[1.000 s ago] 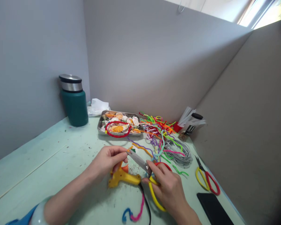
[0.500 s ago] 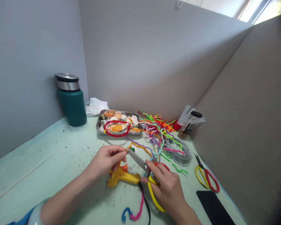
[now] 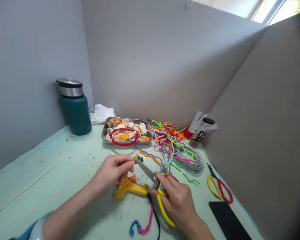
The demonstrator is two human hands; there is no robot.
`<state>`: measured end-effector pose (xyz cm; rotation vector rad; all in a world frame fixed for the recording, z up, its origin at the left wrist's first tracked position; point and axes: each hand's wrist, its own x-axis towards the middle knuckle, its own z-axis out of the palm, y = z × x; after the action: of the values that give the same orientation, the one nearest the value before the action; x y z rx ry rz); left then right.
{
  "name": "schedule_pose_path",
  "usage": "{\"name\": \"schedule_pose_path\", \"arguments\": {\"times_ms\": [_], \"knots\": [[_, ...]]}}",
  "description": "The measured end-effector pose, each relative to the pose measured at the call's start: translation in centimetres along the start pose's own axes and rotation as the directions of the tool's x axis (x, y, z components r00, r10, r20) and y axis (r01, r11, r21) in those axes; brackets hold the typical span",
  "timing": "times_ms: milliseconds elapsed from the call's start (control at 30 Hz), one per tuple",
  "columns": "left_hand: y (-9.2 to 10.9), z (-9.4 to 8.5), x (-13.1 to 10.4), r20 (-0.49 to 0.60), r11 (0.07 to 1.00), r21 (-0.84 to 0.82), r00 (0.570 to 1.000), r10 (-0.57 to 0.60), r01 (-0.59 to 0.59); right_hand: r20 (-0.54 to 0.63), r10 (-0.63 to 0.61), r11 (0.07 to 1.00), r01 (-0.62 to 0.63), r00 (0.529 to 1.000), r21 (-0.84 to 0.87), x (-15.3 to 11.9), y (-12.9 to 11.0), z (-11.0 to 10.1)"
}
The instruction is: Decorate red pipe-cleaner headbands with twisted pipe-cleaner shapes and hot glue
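Note:
My left hand (image 3: 117, 169) pinches a short orange pipe cleaner (image 3: 136, 155) between thumb and fingertips. Against that piece, right at the fingertips, rests the blade tip of a pair of scissors (image 3: 147, 171) with red and yellow handles. My right hand (image 3: 179, 197) is wrapped round those handles. Under the hands lies a yellow hot glue gun (image 3: 137, 189), its black cord running toward the front edge. A small dark green piece (image 3: 140, 159) lies just behind the blade. Near the cord is a pink and blue pipe cleaner (image 3: 146, 230).
Behind stand a metal tray (image 3: 106, 140) of shells, a red pipe-cleaner loop (image 3: 125, 144) and a teal bottle (image 3: 76, 115). To the right are a pipe-cleaner heap (image 3: 165, 133), a grey wire coil (image 3: 193, 163), second scissors (image 3: 221, 186), a black phone-like slab (image 3: 227, 220) and a black-lidded jar (image 3: 202, 133).
The whole view has shifted slightly. Both hands keep almost the same pose, with the blade tip still at the orange pipe cleaner.

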<state>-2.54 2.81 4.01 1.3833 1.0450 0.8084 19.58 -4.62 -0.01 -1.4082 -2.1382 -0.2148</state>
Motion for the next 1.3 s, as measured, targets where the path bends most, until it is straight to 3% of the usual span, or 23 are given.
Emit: {"name": "schedule_pose_path", "arguments": {"times_ms": [267,400,467,567,633,700,867,967,1067,1133,1200,1300], "knots": [[-0.1,0.0,0.1,-0.015,1.0,-0.026,1.0,-0.013,0.012,0.005,0.023,0.998,-0.023,1.0,0.065,-0.3,0.1,0.5],[0.4,0.1,0.0,-0.048,0.997,-0.066,0.998,-0.029,0.026,0.079,0.126,0.991,-0.129,0.989,0.038,-0.1,0.8,0.0],[0.5,0.1,0.0,-0.045,0.997,-0.08,0.999,-0.017,0.014,0.212,0.24,0.97,-0.228,0.947,-0.08,0.3,1.1,-0.8],[0.6,0.2,0.0,-0.036,0.997,-0.078,0.999,-0.007,0.004,0.409,0.388,0.92,-0.323,0.826,-0.221,0.9,1.8,-2.1],[0.5,0.2,0.0,-0.027,0.998,-0.058,1.0,-0.01,0.009,0.48,0.428,0.903,-0.343,0.766,-0.258,1.4,2.5,-2.5],[0.4,0.2,0.0,-0.011,0.999,-0.041,1.0,-0.015,0.014,0.49,0.455,0.889,-0.348,0.743,-0.297,1.9,3.5,-2.3],[0.2,0.1,0.1,0.008,0.999,-0.031,1.0,0.007,-0.006,0.368,0.54,0.829,-0.402,0.757,-0.39,3.5,5.8,-1.5],[0.1,0.1,0.1,-0.003,1.0,0.005,1.0,0.01,-0.01,0.324,0.537,0.822,-0.397,0.779,-0.409,4.7,5.3,-2.3],[0.2,0.2,-0.1,0.011,0.997,0.061,0.999,0.046,-0.046,0.288,0.412,0.898,-0.332,0.864,-0.288,6.2,2.6,-3.4],[0.2,0.3,-0.2,0.029,0.989,0.109,0.995,0.098,-0.1,0.231,0.154,0.984,-0.171,0.961,0.057,7.2,0.2,-3.7],[0.3,0.3,-0.4,0.053,0.969,0.177,0.984,0.168,-0.175,0.153,0.015,0.975,-0.049,0.988,0.215,8.0,-1.8,-3.2],[0.4,0.3,-0.5,0.082,0.911,0.313,0.963,0.256,-0.268,0.107,-0.024,0.984,0.004,0.994,0.178,8.6,-3.5,-2.1]]}}
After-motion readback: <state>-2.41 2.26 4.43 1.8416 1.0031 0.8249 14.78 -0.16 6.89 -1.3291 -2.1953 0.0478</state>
